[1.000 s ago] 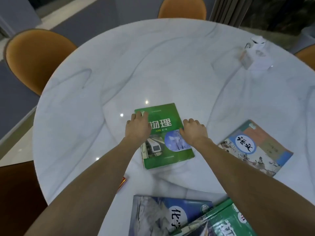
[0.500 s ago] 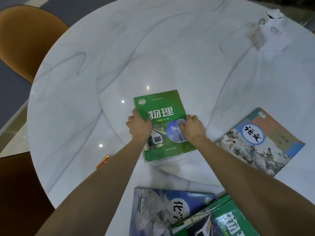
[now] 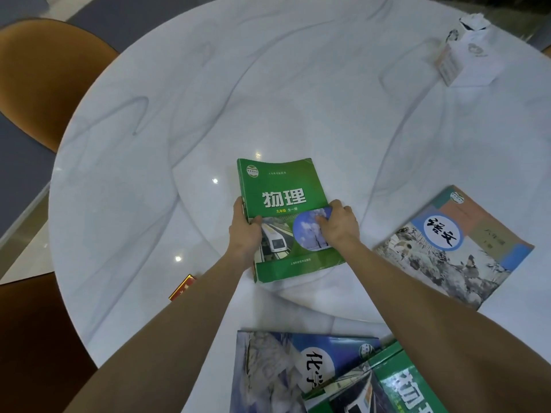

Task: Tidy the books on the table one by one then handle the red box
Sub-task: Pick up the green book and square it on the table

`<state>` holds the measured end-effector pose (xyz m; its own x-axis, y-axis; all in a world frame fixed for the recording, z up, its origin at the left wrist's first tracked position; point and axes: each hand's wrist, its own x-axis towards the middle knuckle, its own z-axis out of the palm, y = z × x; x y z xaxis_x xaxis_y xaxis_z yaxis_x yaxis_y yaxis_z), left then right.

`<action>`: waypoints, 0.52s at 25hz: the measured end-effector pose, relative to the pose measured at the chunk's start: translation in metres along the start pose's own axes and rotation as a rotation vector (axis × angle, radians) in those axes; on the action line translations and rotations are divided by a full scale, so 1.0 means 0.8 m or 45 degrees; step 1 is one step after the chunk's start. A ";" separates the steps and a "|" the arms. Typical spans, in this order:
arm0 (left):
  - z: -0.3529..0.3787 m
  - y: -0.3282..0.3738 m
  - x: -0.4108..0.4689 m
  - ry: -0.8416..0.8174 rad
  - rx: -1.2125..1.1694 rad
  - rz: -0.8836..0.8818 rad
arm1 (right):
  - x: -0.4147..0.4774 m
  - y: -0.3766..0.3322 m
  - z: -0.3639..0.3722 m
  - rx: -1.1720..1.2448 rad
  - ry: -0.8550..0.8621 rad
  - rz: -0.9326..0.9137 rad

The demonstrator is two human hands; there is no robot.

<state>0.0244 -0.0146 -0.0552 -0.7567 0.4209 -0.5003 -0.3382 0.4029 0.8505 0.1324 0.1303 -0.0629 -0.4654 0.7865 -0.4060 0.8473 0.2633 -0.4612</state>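
My left hand [image 3: 245,234] and right hand [image 3: 338,225] clamping the green book's [image 3: 286,189] side edges, bare marble table [image 3: 268,84] stretching ahead of my fingers.

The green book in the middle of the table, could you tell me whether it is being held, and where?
Yes: the left hand grips the green book at its spine edge, the right hand at its opposite edge.

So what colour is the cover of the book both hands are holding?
Green, with white lettering, on the book; the head view shows it.
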 end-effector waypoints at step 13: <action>-0.008 0.071 0.020 -0.260 -0.175 0.004 | -0.011 0.021 -0.045 1.005 0.118 0.130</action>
<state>-0.0106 0.0099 -0.0135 -0.6339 0.5830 -0.5083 -0.4194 0.2930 0.8592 0.1598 0.1482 -0.0389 -0.3431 0.8375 -0.4253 0.4372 -0.2584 -0.8615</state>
